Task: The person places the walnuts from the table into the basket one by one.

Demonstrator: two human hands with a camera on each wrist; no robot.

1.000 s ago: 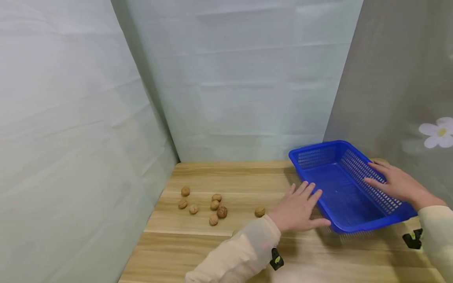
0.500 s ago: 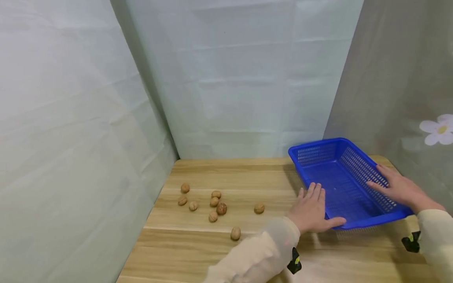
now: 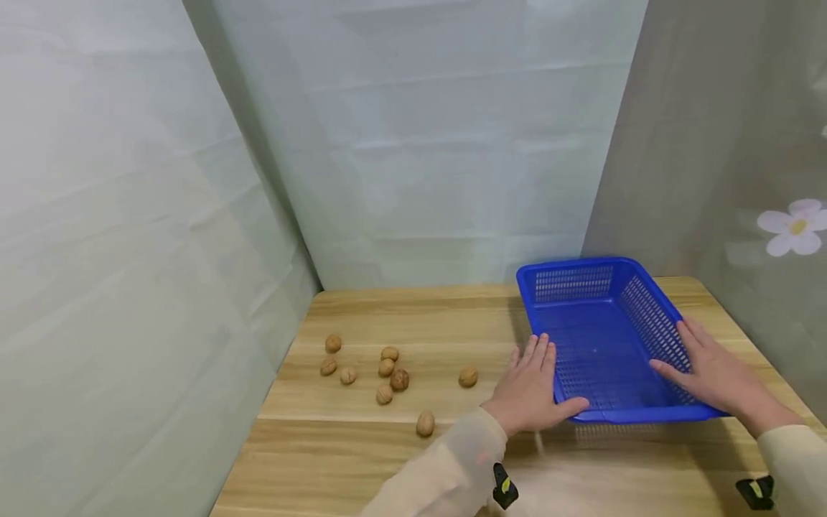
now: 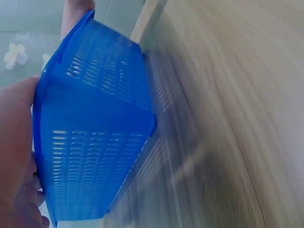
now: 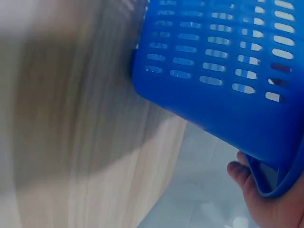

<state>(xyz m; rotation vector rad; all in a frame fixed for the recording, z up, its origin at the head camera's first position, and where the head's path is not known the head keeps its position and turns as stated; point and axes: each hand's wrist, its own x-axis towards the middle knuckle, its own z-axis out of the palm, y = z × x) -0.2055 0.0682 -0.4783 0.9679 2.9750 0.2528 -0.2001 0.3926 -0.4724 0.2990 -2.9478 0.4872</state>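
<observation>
A blue plastic basket with slotted walls stands on the wooden table, nothing inside it. Along its left rim lies my left hand, fingers straight and the thumb stretched over the near left corner. My right hand straddles the right rim, its thumb over the inside and its fingers extended along the edge. From the left wrist, the basket shows its outer walls, with fingers at the rim. In the right wrist view, fingertips show beyond the rim, beside the slotted wall.
Several walnuts lie left of the basket: a loose group around a darker walnut, one walnut by my left hand, and another walnut nearer me. Pale cloth hangs behind and beside the table.
The basket has turned from slanted to nearly square with the table, its near side shifting left. My left hand first moved right onto the rim, then left with the basket; my right hand followed.
</observation>
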